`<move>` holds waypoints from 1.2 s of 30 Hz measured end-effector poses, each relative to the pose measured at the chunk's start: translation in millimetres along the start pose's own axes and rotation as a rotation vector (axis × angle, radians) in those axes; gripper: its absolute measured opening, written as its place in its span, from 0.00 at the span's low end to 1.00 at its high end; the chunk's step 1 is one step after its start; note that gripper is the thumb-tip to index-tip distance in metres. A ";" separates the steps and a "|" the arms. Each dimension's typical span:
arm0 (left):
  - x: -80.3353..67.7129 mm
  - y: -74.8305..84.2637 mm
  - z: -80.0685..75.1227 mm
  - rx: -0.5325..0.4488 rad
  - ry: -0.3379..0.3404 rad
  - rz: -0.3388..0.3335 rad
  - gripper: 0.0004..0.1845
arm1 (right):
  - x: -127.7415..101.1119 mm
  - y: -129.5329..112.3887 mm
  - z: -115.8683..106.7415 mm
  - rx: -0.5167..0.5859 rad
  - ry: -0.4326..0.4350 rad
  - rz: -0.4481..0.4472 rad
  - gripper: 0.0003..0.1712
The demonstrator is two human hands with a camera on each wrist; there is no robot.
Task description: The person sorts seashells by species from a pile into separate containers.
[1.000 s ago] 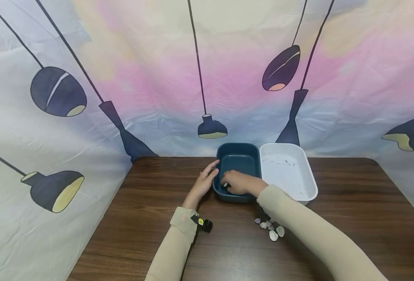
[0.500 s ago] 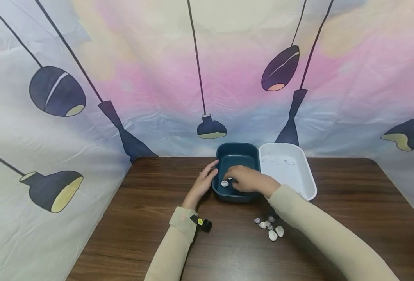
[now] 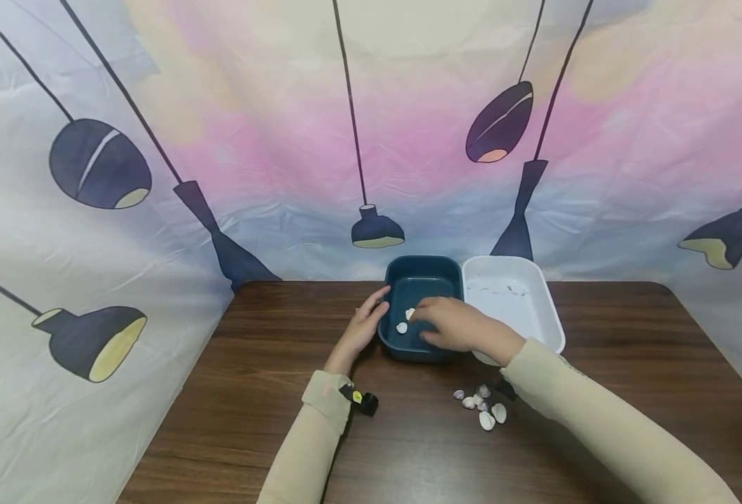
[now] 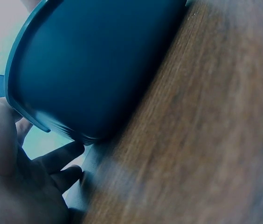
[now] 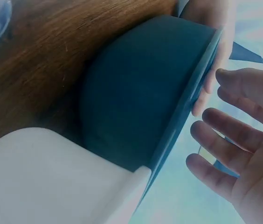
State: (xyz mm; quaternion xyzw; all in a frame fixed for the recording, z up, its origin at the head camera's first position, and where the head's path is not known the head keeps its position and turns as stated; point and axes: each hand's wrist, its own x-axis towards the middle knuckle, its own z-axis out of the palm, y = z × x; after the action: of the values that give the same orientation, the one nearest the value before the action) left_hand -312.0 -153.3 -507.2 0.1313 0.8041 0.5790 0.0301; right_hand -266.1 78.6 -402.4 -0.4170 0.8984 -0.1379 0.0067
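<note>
Right hand: I am seeing the right hand [image 3: 453, 323] hovering over the right part of the blue tray [image 3: 421, 290]; its fingers are standing apart, and in the right wrist view I am finding nothing between them.
Tray shells: two white ones are lying on the blue tray's floor, just to the left of this hand, the nearer shell [image 3: 402, 327] and the farther shell [image 3: 410, 314]. The farther one is sitting so close to the hand that I am not managing to tell touching from a narrow gap.
Left hand: the left hand [image 3: 360, 329] is resting at the left wall of the blue tray, fingers and thumb apart; I am judging that it is steadying, not gripping.
Shell pile: the shell pile [image 3: 482, 406] is lying on the table [image 3: 283, 364], closer to the person than the blue tray.
Key direction: from the right hand, the pile is lying toward the person and slightly right, beyond the near rim. This hand is standing nearer to it than the left, so I am judging that any reach there is depending on clearing that rim.
Long axis: the blue tray is stretching away from the person; the tray shells are looking almost round.
White tray: the white tray [image 3: 525, 304] is standing just beside, on the right.
</note>
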 end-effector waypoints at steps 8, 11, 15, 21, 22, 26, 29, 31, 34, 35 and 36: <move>0.5 0.7 0.4 0.007 0.017 -0.010 0.25 | -20.1 -5.4 -6.7 -0.031 0.012 -0.011 0.19; 0.1 2.2 0.4 0.021 0.020 -0.019 0.24 | -29.5 -6.4 -8.2 -0.031 0.023 -0.025 0.19; -0.6 3.3 0.1 0.025 0.020 -0.014 0.24 | -40.5 -6.9 -9.4 -0.035 0.040 -0.036 0.19; -0.9 1.6 0.0 0.018 0.018 -0.005 0.24 | -54.8 -6.9 -10.0 -0.035 0.046 -0.015 0.18; -1.0 1.2 0.0 0.020 0.016 -0.007 0.24 | -57.6 -7.1 -10.1 -0.030 0.046 -0.014 0.18; -1.7 0.3 0.2 0.020 0.014 -0.006 0.25 | -69.5 -8.1 -9.2 -0.022 0.054 -0.030 0.17; -1.6 -0.5 0.3 0.017 0.011 0.000 0.25 | -78.9 -8.6 -6.9 -0.016 0.069 -0.047 0.16; -1.7 -0.8 0.5 0.017 0.009 0.003 0.25 | -84.8 -8.6 -4.2 -0.008 0.080 -0.057 0.14; -2.0 -0.4 0.6 0.018 0.003 0.003 0.25 | -93.1 -7.9 1.2 -0.005 0.093 -0.069 0.13; -2.1 -0.3 0.5 0.019 0.001 0.002 0.25 | -95.6 -7.6 3.2 -0.003 0.095 -0.076 0.13; -2.2 -0.2 0.5 0.022 -0.001 0.001 0.25 | -97.9 -7.3 5.2 -0.003 0.096 -0.082 0.13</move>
State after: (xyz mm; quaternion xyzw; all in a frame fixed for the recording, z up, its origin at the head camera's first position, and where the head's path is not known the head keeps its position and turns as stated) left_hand -309.8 -153.4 -507.8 0.1324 0.8103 0.5701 0.0288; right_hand -196.1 146.4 -415.7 -0.4465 0.8800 -0.1563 -0.0426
